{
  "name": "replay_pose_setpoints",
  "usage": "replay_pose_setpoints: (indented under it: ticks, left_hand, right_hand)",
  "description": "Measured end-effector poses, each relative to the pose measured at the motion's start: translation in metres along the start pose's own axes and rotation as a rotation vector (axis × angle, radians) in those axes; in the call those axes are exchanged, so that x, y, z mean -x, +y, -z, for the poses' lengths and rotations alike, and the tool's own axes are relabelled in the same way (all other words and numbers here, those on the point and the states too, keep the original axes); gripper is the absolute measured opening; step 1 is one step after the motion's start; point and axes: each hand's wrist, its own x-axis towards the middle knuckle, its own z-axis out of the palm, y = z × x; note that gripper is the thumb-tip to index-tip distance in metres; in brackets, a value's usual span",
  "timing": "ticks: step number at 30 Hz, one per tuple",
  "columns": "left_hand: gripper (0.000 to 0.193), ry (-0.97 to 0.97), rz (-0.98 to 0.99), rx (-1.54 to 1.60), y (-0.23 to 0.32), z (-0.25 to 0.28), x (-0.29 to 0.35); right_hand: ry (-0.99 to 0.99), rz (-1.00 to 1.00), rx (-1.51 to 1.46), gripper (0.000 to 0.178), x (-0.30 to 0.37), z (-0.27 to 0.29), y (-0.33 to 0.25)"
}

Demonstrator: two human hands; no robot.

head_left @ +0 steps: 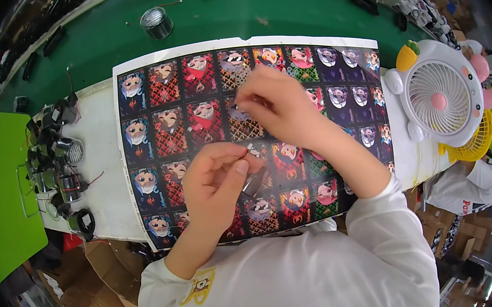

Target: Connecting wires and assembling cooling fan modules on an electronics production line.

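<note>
My left hand (216, 183) is closed in a pinch over the middle of a large sheet of printed character cards (203, 119). From its fingers hangs a small dark, shiny part (253, 184), with a short dark and reddish bit, perhaps wire, showing at the fingertips. Farther up and to the right, my right hand (277, 105) hovers above the same sheet, its fingers curled together. Whatever its fingertips may hold is hidden or too small to name. The two hands are apart.
Several black and silver round motor-like parts with thin wires (69, 151) crowd the left side. A silver cylinder with wires (156, 23) sits on the green surface (101, 34) beyond. At right stand a white and pink fan (437, 94) and a yellow grille (472, 138); another person's sleeve (468, 187) is nearby.
</note>
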Motion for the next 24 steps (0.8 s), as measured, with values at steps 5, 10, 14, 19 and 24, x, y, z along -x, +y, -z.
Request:
replay_pose_setpoints:
  ticks: [5, 10, 14, 19, 24]
  left_hand:
    - [0.013, -0.076, 0.033, 0.054, 0.004, 0.000, -0.004]
    - [0.013, -0.130, -0.007, 0.064, 0.001, -0.005, -0.007]
    - [0.012, -0.143, -0.031, 0.006, -0.002, -0.005, -0.006]
    - [0.014, -0.097, -0.159, -0.193, -0.004, -0.004, -0.010]
    - [0.021, -0.088, -0.381, -0.467, -0.012, -0.004, -0.010]
  right_hand:
    - [-0.073, -0.288, -0.723, 0.008, 0.032, 0.023, -0.052]
    - [0.024, -0.396, -0.891, 0.007, 0.044, 0.024, -0.059]
    - [0.038, -0.429, -0.953, 0.006, 0.047, 0.020, -0.064]
    - [0.017, -0.341, -0.285, 0.006, 0.050, 0.027, -0.072]
    - [0.156, -0.066, 0.023, 0.009, 0.054, 0.015, -0.070]
